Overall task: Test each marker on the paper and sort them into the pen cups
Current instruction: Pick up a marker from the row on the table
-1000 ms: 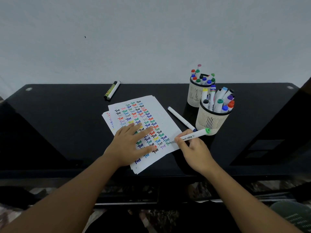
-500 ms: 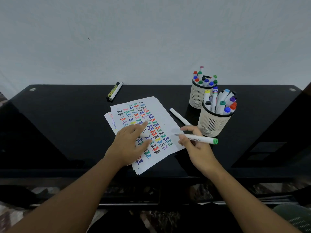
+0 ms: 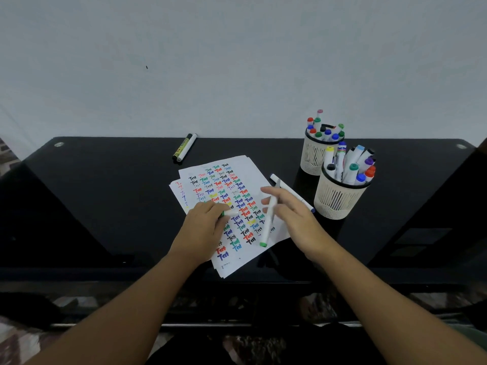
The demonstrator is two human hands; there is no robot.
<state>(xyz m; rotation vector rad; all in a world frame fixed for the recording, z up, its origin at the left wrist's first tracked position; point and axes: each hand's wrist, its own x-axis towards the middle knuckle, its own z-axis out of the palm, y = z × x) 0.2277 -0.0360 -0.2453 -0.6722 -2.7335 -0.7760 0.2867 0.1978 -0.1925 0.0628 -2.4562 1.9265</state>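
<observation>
Desk [image 3: 105, 196], black and glossy, runs wall to wall under my arms. Paper [image 3: 245, 172], a loose stack covered in coloured "Test" scribbles, lies at its middle, tilted, its near corner reaching the desk's front edge. Two pale slotted cups stand to the right, touching or nearly so: the near cup [image 3: 338, 200] and the far cup [image 3: 313, 156], both crowded with capped markers. My left hand [image 3: 201, 233] rests on the paper's left half, fingers curled round a small green-and-white cap [image 3: 229, 213] that pokes out past my fingertips. My right hand [image 3: 295, 217] hovers over the paper's right edge, fingers loosely spread, with the marker [image 3: 270, 214] pinched between them; it stands steeply, green end down near the sheet's lower right, the other end up by my fingertips. A white pen [image 3: 291, 192] lies on the desk behind my right hand, slanting toward the near cup. Two more markers [image 3: 184, 147], one black and yellow, one white, lie side by side at the desk's back edge, well apart from the rest.
</observation>
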